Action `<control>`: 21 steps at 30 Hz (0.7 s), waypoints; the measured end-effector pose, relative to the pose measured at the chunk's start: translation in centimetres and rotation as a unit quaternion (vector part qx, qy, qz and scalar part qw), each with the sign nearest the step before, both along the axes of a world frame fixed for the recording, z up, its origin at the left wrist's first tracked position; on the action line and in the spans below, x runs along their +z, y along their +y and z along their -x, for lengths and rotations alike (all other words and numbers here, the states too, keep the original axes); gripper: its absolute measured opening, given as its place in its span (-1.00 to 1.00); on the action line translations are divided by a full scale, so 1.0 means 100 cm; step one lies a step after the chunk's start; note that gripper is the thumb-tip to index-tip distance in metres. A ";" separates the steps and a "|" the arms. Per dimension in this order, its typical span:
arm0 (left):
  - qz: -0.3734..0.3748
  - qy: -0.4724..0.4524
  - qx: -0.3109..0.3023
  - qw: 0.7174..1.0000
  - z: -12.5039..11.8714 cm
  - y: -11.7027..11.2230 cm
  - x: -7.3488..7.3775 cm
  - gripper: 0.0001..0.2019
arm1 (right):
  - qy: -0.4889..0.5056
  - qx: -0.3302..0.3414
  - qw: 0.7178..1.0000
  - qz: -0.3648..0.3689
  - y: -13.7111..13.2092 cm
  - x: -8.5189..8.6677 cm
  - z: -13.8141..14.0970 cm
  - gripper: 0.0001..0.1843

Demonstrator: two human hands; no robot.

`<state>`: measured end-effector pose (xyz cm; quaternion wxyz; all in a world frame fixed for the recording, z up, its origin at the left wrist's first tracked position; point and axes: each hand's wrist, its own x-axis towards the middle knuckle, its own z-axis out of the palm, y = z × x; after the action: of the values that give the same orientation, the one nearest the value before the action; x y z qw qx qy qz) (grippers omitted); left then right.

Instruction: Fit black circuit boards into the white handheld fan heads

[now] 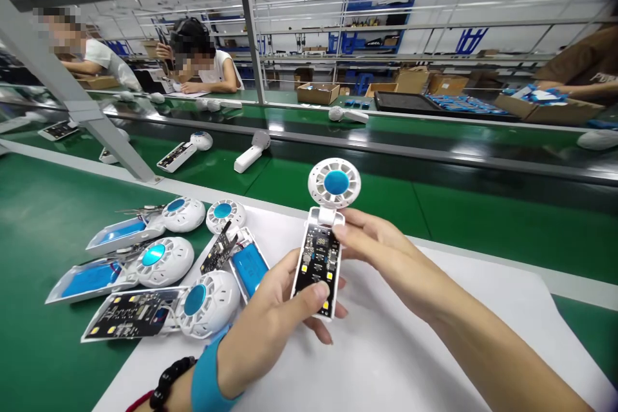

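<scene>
Both hands hold one white handheld fan [334, 183] above the white sheet, its round head with a blue centre pointing away from me. Its handle lies open, showing a black circuit board [316, 251] with yellow-white LEDs. My left hand [282, 309] wraps the lower handle, thumb pressed on the board's lower end. My right hand [369, 238] grips the upper handle just below the head, fingertips at the board's top edge. Left of my hands lie several opened fans; one shows its circuit board [130, 315], while another has a blue battery [248, 267] exposed.
Beyond the white sheet [434, 360], a green conveyor belt [299, 190] carries more fans, including a white fan [252, 151]. A slanted metal post [91, 103] rises at left. Across the line are cardboard boxes [317, 93] and several people at work, one in white [224, 71].
</scene>
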<state>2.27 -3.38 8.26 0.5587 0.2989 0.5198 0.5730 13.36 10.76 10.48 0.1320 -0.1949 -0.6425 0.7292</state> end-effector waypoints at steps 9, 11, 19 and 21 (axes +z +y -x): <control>0.043 0.065 -0.060 0.995 0.001 0.000 -0.008 -0.34 | -0.089 -0.009 0.992 0.093 0.014 -0.013 -0.002 -0.28; 0.049 0.082 -0.081 0.992 -0.002 -0.003 -0.009 -0.26 | -0.122 -0.044 0.985 0.112 0.023 -0.018 -0.001 -0.38; 0.060 0.168 -0.180 0.967 -0.010 -0.009 -0.004 -0.49 | -0.111 -0.339 0.933 -0.058 0.051 -0.047 0.005 -0.38; 0.019 0.204 -0.254 0.945 -0.010 -0.011 -0.009 -0.57 | -0.084 -0.326 0.927 -0.163 0.034 -0.048 0.009 -0.50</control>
<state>3.30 -4.45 7.35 0.5733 0.5210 0.5405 0.3282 12.46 14.18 5.67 0.3376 -0.4301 -0.6626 0.5119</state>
